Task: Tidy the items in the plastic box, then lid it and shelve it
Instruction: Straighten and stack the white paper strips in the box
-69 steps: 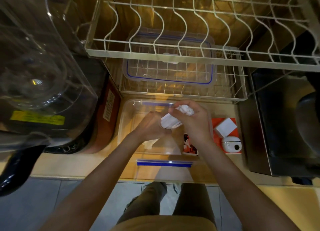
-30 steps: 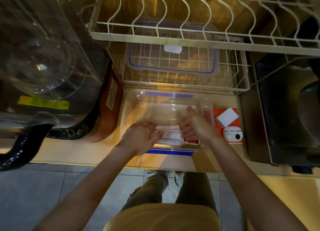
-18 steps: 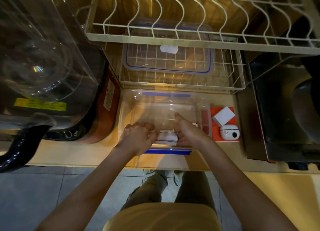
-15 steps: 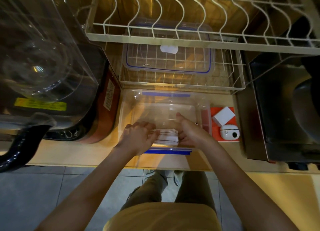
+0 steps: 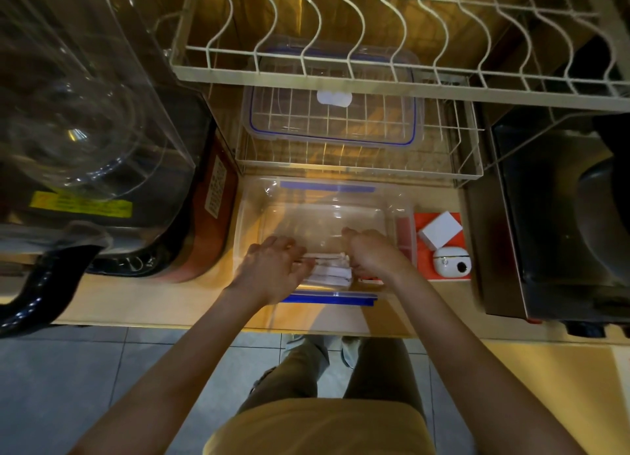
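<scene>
Clear box (image 5: 325,212) open on the tan surface (image 5: 163,301), just in front of the lower wire rack (image 5: 358,168). Inside the box, at its near wall: white stack (image 5: 329,272) of folded pieces, pressed between both hands. Left hand (image 5: 272,267) on the stack's left end, fingers curled onto it; right hand (image 5: 370,255) on the right end, fingers closed around it. Small red-and-white packet (image 5: 370,280) just right of the stack, mostly hidden under the right wrist. Blue latch (image 5: 329,298) on the box's near rim, another blue latch (image 5: 327,186) on the far rim. Lid (image 5: 332,113), clear with a blue seal and a white label, lying flat on the lower wire rack beyond the box. Upper dish rack (image 5: 392,76) of wavy white wires overhanging the lid and covering its far part. Left of the box, touching or nearly so: reddish-brown appliance (image 5: 208,216) with a printed label, and further left a large clear dome (image 5: 78,120) with a yellow sticker. Black hose (image 5: 44,284) curving down at far left. Right of the box: orange pad (image 5: 443,246) carrying a white block (image 5: 439,229) and a small white gadget (image 5: 451,262) with a dark hole. Beyond the pad, a dark metal appliance (image 5: 552,223) close beside it. Below the surface edge: grey floor tiles (image 5: 68,379), trousers and shoes.
</scene>
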